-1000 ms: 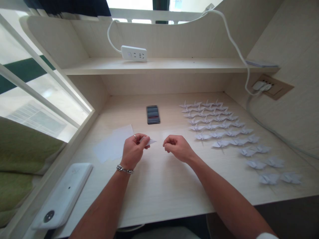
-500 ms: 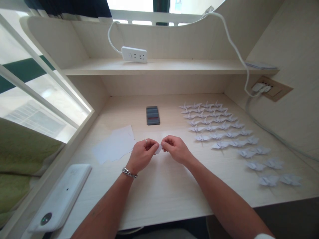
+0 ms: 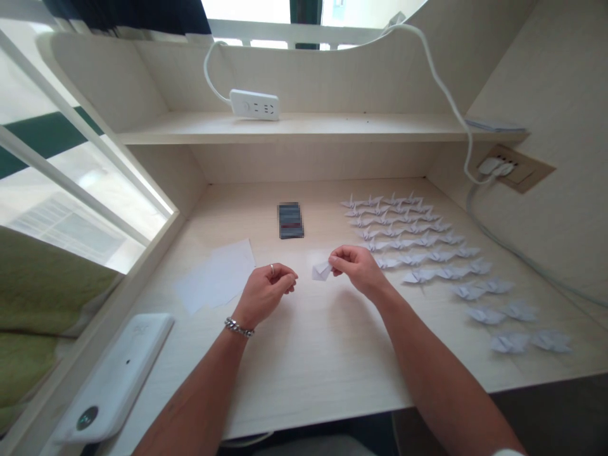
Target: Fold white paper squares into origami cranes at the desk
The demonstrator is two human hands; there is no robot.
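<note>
A small piece of folded white paper point(image 3: 322, 271) hangs over the middle of the desk, creases showing on its face. My right hand point(image 3: 355, 266) pinches its right corner between thumb and fingers. To the left of the paper and apart from it is my left hand point(image 3: 270, 288), fingers curled and thumb against them, with nothing seen in it. It wears a ring and a chain bracelet point(image 3: 239, 327). White paper sheets point(image 3: 218, 275) lie left of that hand. Several folded paper cranes point(image 3: 413, 240) stand in rows on the right.
A dark, blurred-out rectangular object point(image 3: 291, 220) lies beyond my hands. At the left edge rests a white flat device point(image 3: 118, 373) with a round dark spot. On the shelf point(image 3: 332, 123) sits a white power strip point(image 3: 254, 104). A white cable point(image 3: 441, 82) drops to the wall socket point(image 3: 515, 168).
My hands have moved apart. The left let go of the folded paper and shifted slightly left; the right carried it rightward and a little farther away, turning its face into view.
</note>
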